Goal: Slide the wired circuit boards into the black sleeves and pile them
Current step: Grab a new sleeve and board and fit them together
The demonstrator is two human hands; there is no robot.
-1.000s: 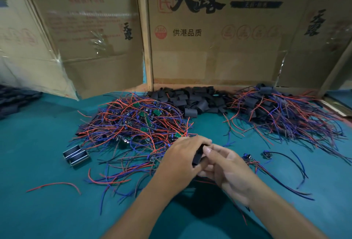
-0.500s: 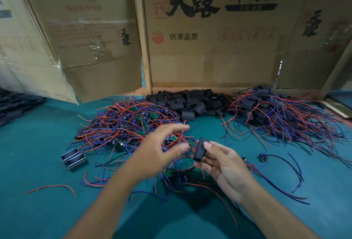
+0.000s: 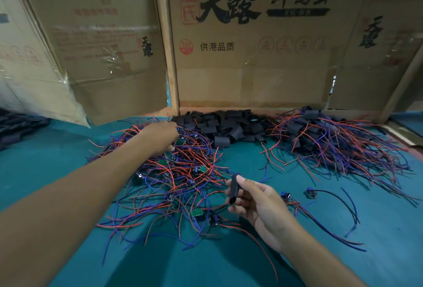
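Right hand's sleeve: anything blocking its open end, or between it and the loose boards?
Nothing visible. The right hand pinches the black sleeve, its lower open end unblocked. The left hand is far off in the wired board pile, only bare mat between.

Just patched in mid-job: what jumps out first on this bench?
The tangled heap of red and blue wired boards at centre-left, with the left hand reaching into its far side. The right hand holds one black sleeve upright nearby. Loose sleeves lie along the cardboard wall.

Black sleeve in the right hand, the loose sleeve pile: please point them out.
black sleeve [image 3: 234, 188]: head view, middle of its side.
loose sleeve pile [image 3: 225, 124]: head view, centre of the heap.
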